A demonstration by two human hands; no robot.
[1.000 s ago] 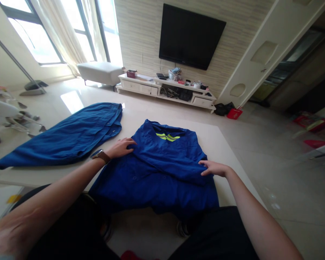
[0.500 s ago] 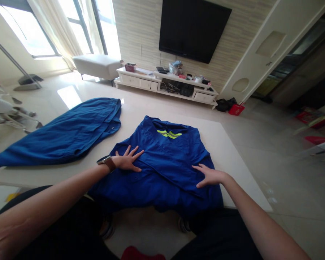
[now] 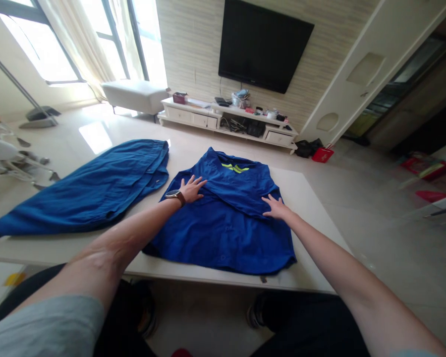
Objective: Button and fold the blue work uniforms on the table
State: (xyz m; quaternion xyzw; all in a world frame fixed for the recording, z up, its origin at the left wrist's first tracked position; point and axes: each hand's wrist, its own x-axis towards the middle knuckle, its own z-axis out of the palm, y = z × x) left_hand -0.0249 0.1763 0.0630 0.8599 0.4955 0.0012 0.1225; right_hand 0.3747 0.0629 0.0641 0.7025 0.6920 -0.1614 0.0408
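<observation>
"What is the biggest thing by your hands?"

"The white table [image 3: 301,193], under both of them. Well beyond them, you have the long white cabinet [image 3: 196,117], with the black television [image 3: 263,49] on the wall above it."

"And the shirt?"

"The blue shirt [image 3: 223,228] lies spread on the table, right beneath your hands. Its collar is beyond them and its hem on your side of them, near the table's edge. A sleeve slants across the front between your hands. To the left of your left hand, apart from the shirt, you have a folded blue garment [image 3: 96,183]."

"How are your hands?"

"Your left hand [image 3: 192,189] is open, palm down, fingers spread on the upper part of the shirt, pinching nothing. Your right hand [image 3: 275,207] is open too, fingers apart, touching the cloth near the shirt's right side, with no fold visibly gripped."

"Anything smaller?"

"Yellow-green stripes [image 3: 235,168] show inside the collar, beyond and between your hands. The watch [image 3: 174,195] sits on your left wrist, just behind that hand."
</observation>
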